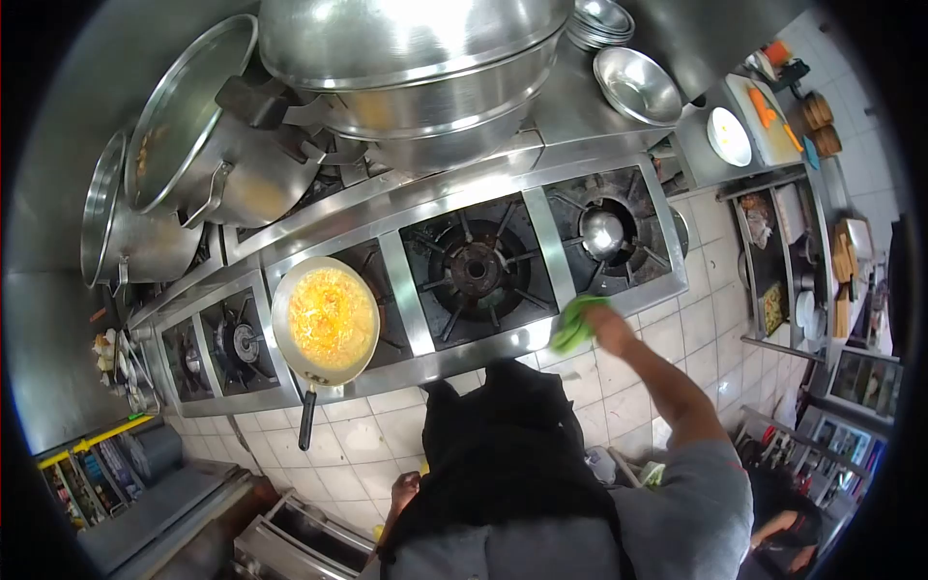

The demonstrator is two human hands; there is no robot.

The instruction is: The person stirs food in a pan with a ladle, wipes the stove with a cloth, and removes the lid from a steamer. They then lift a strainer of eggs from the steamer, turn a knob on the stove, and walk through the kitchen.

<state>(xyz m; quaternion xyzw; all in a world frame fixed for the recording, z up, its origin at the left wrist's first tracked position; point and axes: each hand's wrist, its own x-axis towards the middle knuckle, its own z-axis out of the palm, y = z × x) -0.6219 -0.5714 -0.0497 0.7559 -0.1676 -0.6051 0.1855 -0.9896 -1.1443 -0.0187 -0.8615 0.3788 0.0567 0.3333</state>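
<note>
My right hand (pixel 611 331) is closed on a bunched green cloth (pixel 574 326) at the stove's front edge (pixel 530 337), below the right-hand burners. Down beside the black apron (pixel 493 435) is my left hand (pixel 404 489), away from the stove; its fingers are too small and partly hidden to read. A frying pan (pixel 282 333) sits over a left burner, its black handle (pixel 306 421) jutting past the front edge. Orange-yellow food (pixel 331 317) in sauce fills much of the pan. The middle burner (pixel 474 271) has a bare grate. A shiny metal bowl-like piece (pixel 602 235) rests in the right burner.
Behind the burners stand a large steel steamer pot (pixel 416 106) and stockpots (pixel 246 174). Metal bowls (pixel 638 87) are at the back right. Farther right are a white bowl (pixel 729 137) and a cutting board (pixel 773 145) with carrots. Another person (pixel 788 527) is at lower right.
</note>
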